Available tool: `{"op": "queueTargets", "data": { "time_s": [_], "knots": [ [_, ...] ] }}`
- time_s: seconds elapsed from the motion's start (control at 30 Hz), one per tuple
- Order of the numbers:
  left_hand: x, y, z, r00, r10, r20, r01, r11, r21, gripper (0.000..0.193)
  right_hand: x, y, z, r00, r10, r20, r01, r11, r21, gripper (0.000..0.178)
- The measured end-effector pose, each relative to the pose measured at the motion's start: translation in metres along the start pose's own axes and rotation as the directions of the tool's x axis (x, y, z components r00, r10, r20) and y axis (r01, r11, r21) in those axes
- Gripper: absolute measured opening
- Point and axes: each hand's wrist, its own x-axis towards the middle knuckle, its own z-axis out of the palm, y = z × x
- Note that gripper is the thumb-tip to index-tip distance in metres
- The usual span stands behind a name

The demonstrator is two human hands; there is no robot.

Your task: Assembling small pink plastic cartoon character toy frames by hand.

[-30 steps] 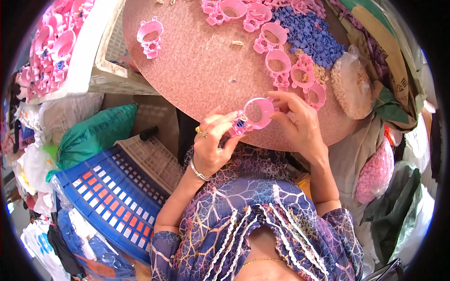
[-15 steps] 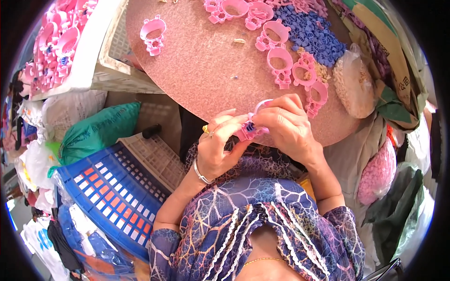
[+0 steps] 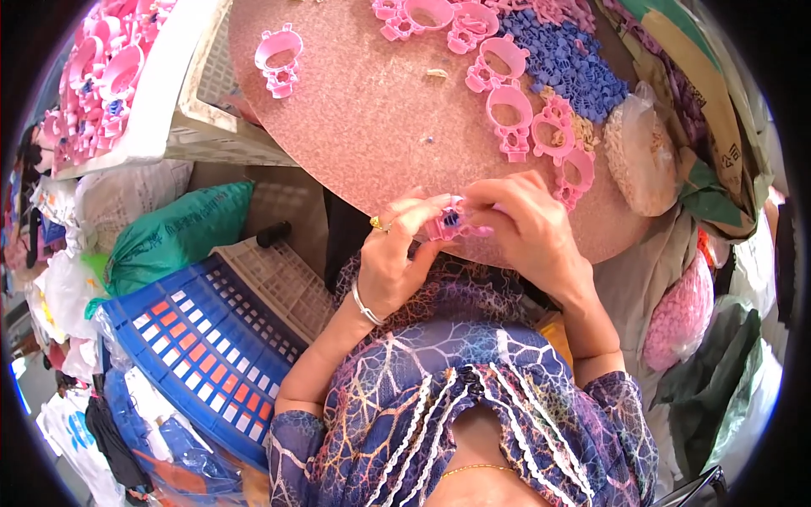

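Observation:
Over the table's near edge, a pink plastic toy part [image 3: 437, 226] with a small dark blue insert [image 3: 451, 218] sits between my hands. My left hand [image 3: 392, 258] pinches its left side with thumb and fingers. From the right, my right hand [image 3: 534, 232] bends its fingers around the other end of the same part and covers much of it. Several similar pink ring-shaped parts [image 3: 510, 127] form a curved row on the round table [image 3: 363, 110]. One more pink part [image 3: 280, 74] lies apart at the table's left.
Heaps of small blue pieces [image 3: 574, 68] and beige pieces [image 3: 583, 131] lie behind the row, beside a clear bag [image 3: 638, 160] of pale bits. A white crate [image 3: 152, 139] of pink parts stands left. Below it are a green sack [image 3: 182, 228] and a blue basket [image 3: 203, 355].
The pink part has turned slightly between my hands. My right fingers have curled lower over its ring end, which showed above them before and is now mostly hidden.

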Motion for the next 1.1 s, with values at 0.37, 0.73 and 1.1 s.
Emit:
{"op": "queueTargets", "data": {
  "time_s": [0.37, 0.73, 1.1],
  "knots": [
    [-0.013, -0.019, -0.004, 0.991, 0.096, 0.099, -0.128, 0.907, 0.402, 0.057, -0.020, 0.024, 0.001, 0.943, 0.332, 0.010, -0.330, 0.936, 0.121, 0.034],
    [-0.018, -0.018, 0.000, 0.925, 0.214, 0.315, -0.345, 0.823, 0.452, 0.038, -0.022, 0.025, -0.009, 0.979, 0.202, 0.033, -0.204, 0.971, 0.127, 0.054],
    [-0.041, 0.023, -0.020, 0.634, -0.657, 0.407, 0.703, 0.271, -0.658, 0.029, -0.020, 0.013, -0.003, 0.982, 0.150, 0.111, -0.169, 0.967, 0.192, 0.051]
  ]
}}
